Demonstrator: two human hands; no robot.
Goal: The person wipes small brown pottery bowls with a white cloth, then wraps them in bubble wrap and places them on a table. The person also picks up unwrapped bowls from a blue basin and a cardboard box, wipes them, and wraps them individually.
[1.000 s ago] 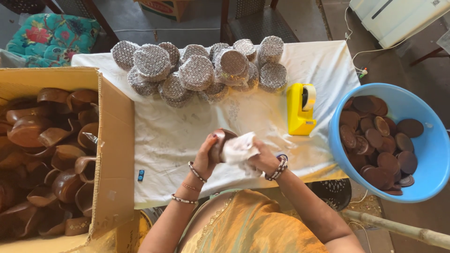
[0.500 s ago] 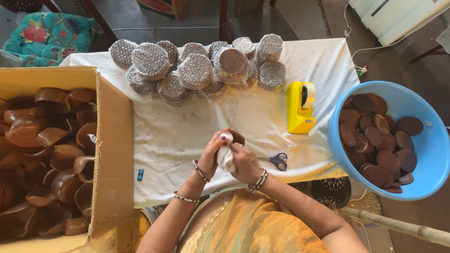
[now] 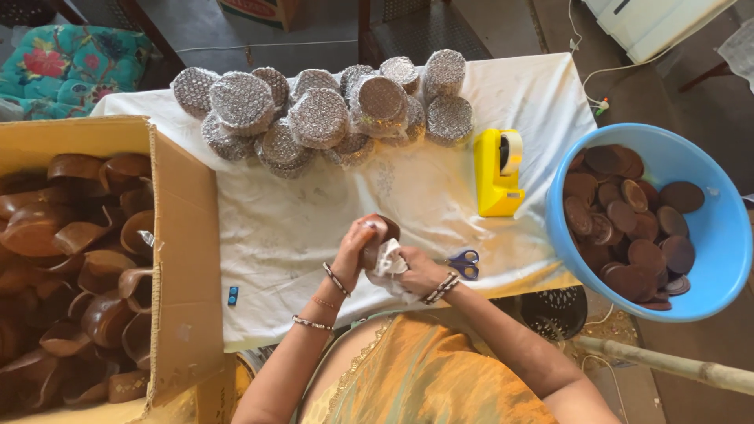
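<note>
A small brown wooden cup (image 3: 382, 232) is held above the near middle of the table (image 3: 314, 212), which is covered with a white cloth. The left hand (image 3: 357, 250) is curled closed around the cup's side, fingers wrapped over its rim. The right hand (image 3: 416, 271) is closed on a crumpled white rag (image 3: 388, 259) and presses it against the cup from below.

Just right of the hands, blue-handled scissors (image 3: 465, 262) lie on the cloth, partly hidden by the right wrist. Farther back and to the right stands a yellow tape dispenser (image 3: 498, 171). Along the far edge of the table sits a cluster of round bundles wrapped in bubble wrap (image 3: 314, 118).

At the right, beside the table, a blue plastic tub (image 3: 719, 235) holds flat, round, dark brown wooden lids (image 3: 628, 228). At the left, an open cardboard box (image 3: 184, 259) is filled with more brown wooden cups (image 3: 86, 267).
</note>
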